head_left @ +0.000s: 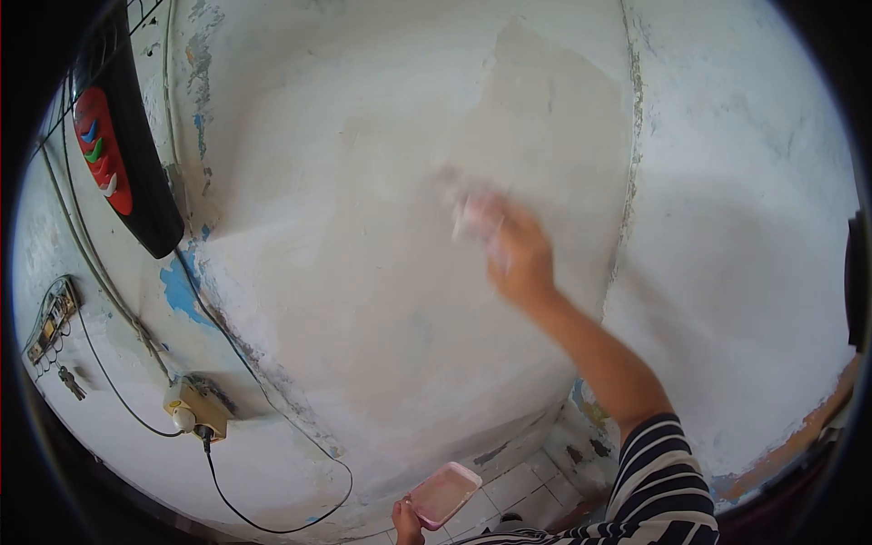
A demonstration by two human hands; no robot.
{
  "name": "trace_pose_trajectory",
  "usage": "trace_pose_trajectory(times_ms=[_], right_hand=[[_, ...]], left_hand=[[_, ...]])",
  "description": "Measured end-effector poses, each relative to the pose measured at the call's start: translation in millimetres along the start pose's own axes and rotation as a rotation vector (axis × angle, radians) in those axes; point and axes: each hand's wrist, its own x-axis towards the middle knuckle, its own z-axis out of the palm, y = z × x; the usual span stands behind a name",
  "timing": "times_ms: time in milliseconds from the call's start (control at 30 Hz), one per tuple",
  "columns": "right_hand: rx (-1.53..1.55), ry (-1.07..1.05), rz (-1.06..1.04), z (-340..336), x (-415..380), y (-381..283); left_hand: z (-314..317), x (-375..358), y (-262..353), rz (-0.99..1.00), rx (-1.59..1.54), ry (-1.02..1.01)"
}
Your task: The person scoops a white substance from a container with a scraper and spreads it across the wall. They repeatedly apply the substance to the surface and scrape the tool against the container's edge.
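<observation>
My right hand (522, 250) is raised against the wall, its fingers closed round a whitish-pink tool or cloth (479, 215) that is blurred by motion. Around it the wall (391, 263) has a broad beige-grey patch with paler areas beside it. Low in the view, my left hand (407, 524) grips the edge of a shallow pink tray (445, 495), which has a pale layer inside.
A black and red device (136, 154) hangs at the upper left. Below it, a socket box (195, 409) has a plug and loose cables. Keys (71, 383) hang from a small rack (53, 322). White floor tiles (522, 481) show below, near a rough wall corner.
</observation>
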Motion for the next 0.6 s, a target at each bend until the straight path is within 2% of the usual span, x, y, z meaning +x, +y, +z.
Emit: trace_pose_trajectory(times_ms=[67,133,200,233,300,367,400,467,500,567,600], right_hand=[[0.004,-0.043,-0.039,-8.9,-29.3,-26.8],[0.25,-0.182,0.1,-29.6,-27.2,-36.2],[0.252,-0.002,0.122,-43.7,10.2,-5.2],[0.309,0.072,0.257,-45.1,31.7,17.0],[0.087,0.241,0.293,-57.1,101.6,33.9],[0.072,0.293,0.207,-49.5,137.5,65.1],[0.078,0.291,0.211,-43.6,137.1,74.0],[-0.042,0.159,0.122,-24.3,124.8,83.8],[-0.046,0.144,0.145,-13.6,99.4,74.5],[-0.015,0.143,0.056,3.0,41.1,38.8],[0.005,0.08,0.069,11.2,5.8,16.7]], left_hand=[[-9.3,11.1,-15.7,0.047,0.005,-0.091],[-0.9,5.2,-10.7,0.13,0.081,-0.106],[2.3,4.2,-11.0,0.204,0.156,-0.114],[1.1,7.7,-15.8,0.184,0.137,-0.11],[5.0,4.3,-17.0,0.159,0.119,-0.105],[28.0,-15.1,10.3,-0.013,0.119,0.033],[25.4,-14.6,9.5,-0.014,0.121,0.04],[17.0,-7.9,8.5,-0.052,0.234,0.031],[13.6,-6.0,6.2,-0.053,0.234,0.041],[16.1,-1.2,1.4,-0.019,0.157,0.033],[19.7,-0.3,2.1,-0.021,0.15,0.038]])
